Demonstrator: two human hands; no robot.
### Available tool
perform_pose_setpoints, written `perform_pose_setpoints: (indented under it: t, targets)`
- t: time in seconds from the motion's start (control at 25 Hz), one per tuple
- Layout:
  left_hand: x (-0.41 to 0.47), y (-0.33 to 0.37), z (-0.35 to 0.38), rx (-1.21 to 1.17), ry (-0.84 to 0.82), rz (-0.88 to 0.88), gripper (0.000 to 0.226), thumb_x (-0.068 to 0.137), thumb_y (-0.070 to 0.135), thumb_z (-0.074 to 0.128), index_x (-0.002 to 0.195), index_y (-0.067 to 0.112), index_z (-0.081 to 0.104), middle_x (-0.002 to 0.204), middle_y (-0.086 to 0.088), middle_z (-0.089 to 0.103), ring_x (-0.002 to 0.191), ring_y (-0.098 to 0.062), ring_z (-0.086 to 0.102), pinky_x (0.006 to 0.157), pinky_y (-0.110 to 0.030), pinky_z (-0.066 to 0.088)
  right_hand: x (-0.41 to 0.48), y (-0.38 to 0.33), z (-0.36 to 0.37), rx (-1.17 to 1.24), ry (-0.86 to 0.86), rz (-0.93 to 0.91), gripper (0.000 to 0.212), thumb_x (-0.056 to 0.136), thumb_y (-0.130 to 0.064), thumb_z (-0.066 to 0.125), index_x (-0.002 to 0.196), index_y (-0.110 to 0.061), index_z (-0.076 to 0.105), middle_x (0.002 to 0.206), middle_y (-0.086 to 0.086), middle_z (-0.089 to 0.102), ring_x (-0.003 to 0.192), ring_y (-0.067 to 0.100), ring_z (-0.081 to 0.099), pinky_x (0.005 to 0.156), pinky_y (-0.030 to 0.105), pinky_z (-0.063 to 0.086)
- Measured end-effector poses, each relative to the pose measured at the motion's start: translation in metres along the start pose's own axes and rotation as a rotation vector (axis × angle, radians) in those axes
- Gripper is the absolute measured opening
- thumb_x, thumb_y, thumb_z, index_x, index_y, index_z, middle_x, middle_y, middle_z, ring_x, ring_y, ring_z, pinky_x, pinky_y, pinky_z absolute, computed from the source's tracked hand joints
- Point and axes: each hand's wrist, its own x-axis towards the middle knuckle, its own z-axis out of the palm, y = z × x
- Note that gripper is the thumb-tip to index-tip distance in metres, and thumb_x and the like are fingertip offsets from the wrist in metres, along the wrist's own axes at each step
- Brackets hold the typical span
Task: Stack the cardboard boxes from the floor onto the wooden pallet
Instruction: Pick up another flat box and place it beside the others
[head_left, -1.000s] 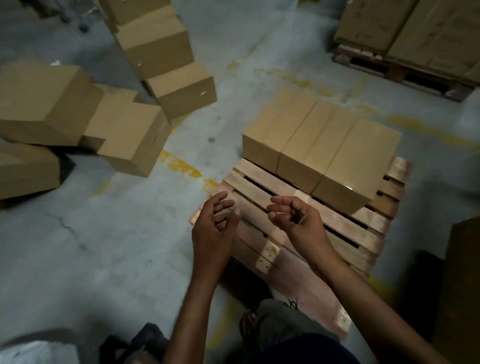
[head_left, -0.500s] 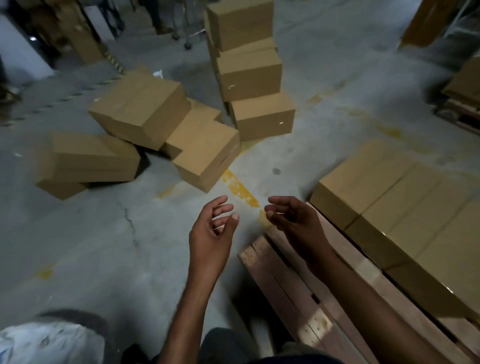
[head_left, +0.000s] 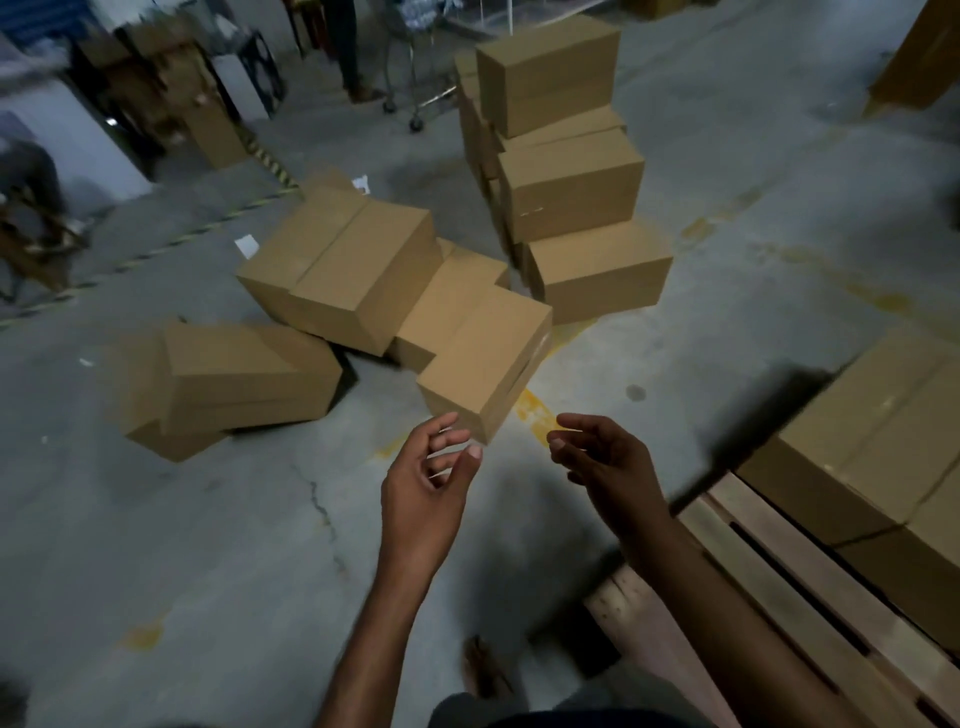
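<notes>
Two hands hover at the centre of the frame: our left hand and right hand are apart, palms facing, fingers loosely curled and holding nothing. Just beyond them a tilted cardboard box lies in a jumble on the floor, with a stack behind. At lower right we see the wooden pallet carrying a row of boxes.

Standing here, I can read no text anywhere. The cardboard boxes show plain brown faces. A white paper scrap lies on the floor beside them, too blurred to make out any print.
</notes>
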Motion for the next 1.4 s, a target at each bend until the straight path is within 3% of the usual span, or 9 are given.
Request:
perform_pose_setpoints:
  t: [0.28, 0.48, 0.64, 0.84, 1.0, 1.12, 1.24, 1.4]
  targets:
    - [0.157, -0.004, -0.053, -0.047, -0.014, -0.035, 0.032, 0.093, 0.020, 0.075, 0.121, 0.033, 0.067, 0.105, 0.019, 0.073, 0.100, -0.002, 0.070, 0.085, -0.021, 0.054, 0.100, -0.034, 0.094, -0.007, 0.005, 0.033, 0.026, 0.095, -0.007, 0.071, 0.119, -0.017, 0.070, 0.101, 0.003, 0.078, 0.093, 0.014, 0.074, 0.072, 0.018, 0.054]
    - [0.286, -0.018, -0.059, -0.060, -0.004, -0.066, 0.030, 0.093, 0.014, 0.074, 0.118, 0.031, 0.068, 0.106, 0.011, 0.075, 0.101, -0.002, 0.070, 0.089, -0.020, 0.054, 0.223, -0.044, 0.145, 0.024, 0.069, 0.069, 0.024, 0.095, -0.008, 0.071, 0.117, -0.015, 0.071, 0.100, 0.006, 0.079, 0.095, 0.019, 0.073, 0.077, 0.026, 0.055]
    - [0.380, -0.009, -0.073, -0.108, 0.063, -0.115, 0.026, 0.094, 0.016, 0.074, 0.114, 0.032, 0.068, 0.105, 0.007, 0.075, 0.098, -0.004, 0.070, 0.086, -0.020, 0.051, 0.313, -0.072, 0.190, 0.003, 0.009, 0.097, 0.023, 0.096, -0.012, 0.071, 0.119, -0.015, 0.070, 0.105, 0.011, 0.077, 0.097, 0.026, 0.072, 0.073, 0.025, 0.054]
    - [0.480, -0.013, -0.109, -0.129, 0.111, -0.147, 0.027, 0.092, 0.012, 0.075, 0.112, 0.029, 0.069, 0.103, 0.005, 0.076, 0.100, -0.010, 0.071, 0.089, -0.024, 0.052, 0.411, -0.095, 0.262, -0.076, -0.056, 0.098, 0.023, 0.097, -0.014, 0.070, 0.120, -0.015, 0.069, 0.103, 0.006, 0.078, 0.093, 0.018, 0.072, 0.070, 0.019, 0.054]
    - [0.573, -0.043, -0.149, -0.109, 0.130, -0.187, 0.027, 0.092, 0.010, 0.075, 0.116, 0.022, 0.070, 0.104, 0.004, 0.076, 0.099, -0.008, 0.071, 0.087, -0.022, 0.055, 0.487, -0.079, 0.339, -0.136, -0.070, 0.109, 0.021, 0.096, -0.020, 0.073, 0.116, -0.024, 0.070, 0.102, -0.001, 0.077, 0.093, 0.010, 0.072, 0.071, 0.015, 0.056]
    - [0.660, -0.084, -0.182, -0.076, 0.096, -0.218, 0.025, 0.093, 0.012, 0.074, 0.116, 0.022, 0.070, 0.101, 0.006, 0.076, 0.095, -0.001, 0.070, 0.082, -0.014, 0.054, 0.548, -0.052, 0.403, -0.209, -0.040, 0.146, 0.021, 0.095, -0.024, 0.073, 0.116, -0.027, 0.070, 0.102, -0.003, 0.076, 0.095, 0.009, 0.070, 0.081, 0.024, 0.057]
    - [0.756, -0.141, -0.217, -0.040, 0.009, -0.275, 0.027, 0.094, 0.010, 0.072, 0.118, 0.021, 0.067, 0.105, 0.007, 0.073, 0.095, 0.002, 0.069, 0.087, -0.020, 0.055, 0.607, -0.012, 0.469, -0.262, 0.028, 0.247, 0.021, 0.094, -0.022, 0.073, 0.114, -0.028, 0.069, 0.102, -0.007, 0.074, 0.099, 0.009, 0.070, 0.091, 0.030, 0.058]
    - [0.866, -0.220, -0.254, 0.054, -0.019, -0.384, 0.033, 0.094, 0.005, 0.070, 0.121, 0.021, 0.061, 0.116, 0.001, 0.069, 0.110, -0.015, 0.067, 0.088, -0.022, 0.049, 0.685, 0.045, 0.545, -0.427, 0.038, 0.342, 0.031, 0.091, -0.017, 0.075, 0.120, -0.024, 0.069, 0.105, -0.014, 0.071, 0.096, 0.006, 0.069, 0.095, 0.040, 0.057]
